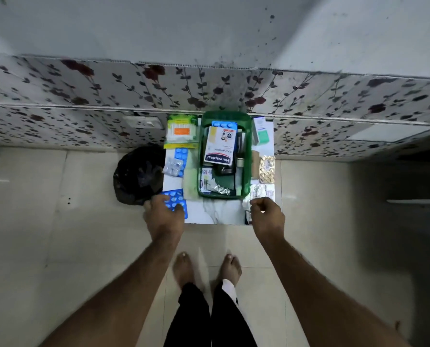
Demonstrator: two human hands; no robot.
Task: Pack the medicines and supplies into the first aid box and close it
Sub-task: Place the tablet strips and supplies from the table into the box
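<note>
A green first aid box (247,156) stands open on a small white table (219,214), with a Hansaplast carton (219,146), a blue strip and foil packs inside. My left hand (164,213) rests on a blue blister pack (175,200) at the table's front left corner, fingers curled over its edge. My right hand (266,214) hovers loosely curled over silver foil strips (257,192) at the front right; whether it grips one is unclear. Cotton buds pack (181,131), another blue strip (181,155), clear blisters (173,167), a gold strip (267,169) and a white-green carton (261,132) lie around the box.
A black bin bag (138,174) sits on the floor left of the table. A floral-patterned wall (83,96) with a white socket (143,121) runs behind. My bare feet (206,269) stand on beige tiles in front of the table.
</note>
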